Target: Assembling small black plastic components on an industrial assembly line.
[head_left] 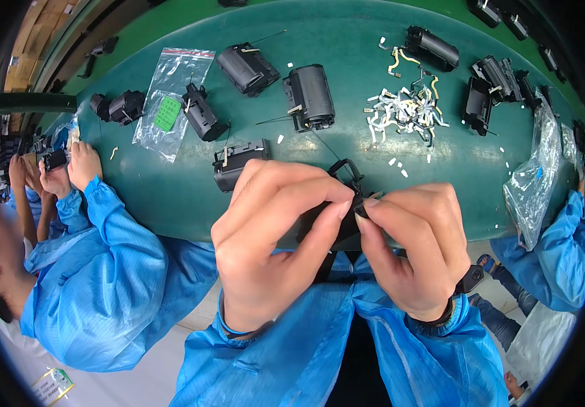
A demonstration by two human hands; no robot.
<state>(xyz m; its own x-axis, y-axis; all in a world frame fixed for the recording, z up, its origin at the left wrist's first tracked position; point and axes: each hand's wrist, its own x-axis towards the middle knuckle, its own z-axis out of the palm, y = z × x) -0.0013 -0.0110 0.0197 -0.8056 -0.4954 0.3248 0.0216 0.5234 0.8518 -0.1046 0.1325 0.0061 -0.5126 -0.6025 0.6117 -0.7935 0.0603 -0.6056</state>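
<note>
Close in front of me, both hands are pinched around a black plastic housing (348, 171) with a frame-like upper end and a thin wire sticking out. My left hand (265, 234) grips its left side between thumb and forefinger. My right hand (418, 241) has thumb and forefinger closed at its right edge; whatever small piece may sit between those fingertips is hidden. Much of the housing's lower body lies in shadow behind my fingers. Just beyond my left knuckles lies another black housing (239, 163).
Several black housings, such as one upright (310, 96) and one tilted (246, 68), lie on the green table (347, 41). A pile of white-and-yellow flex cables (408, 114) is at right. Clear bags (170, 102) lie about. Left, a co-worker in blue (102, 271) handles a small black part.
</note>
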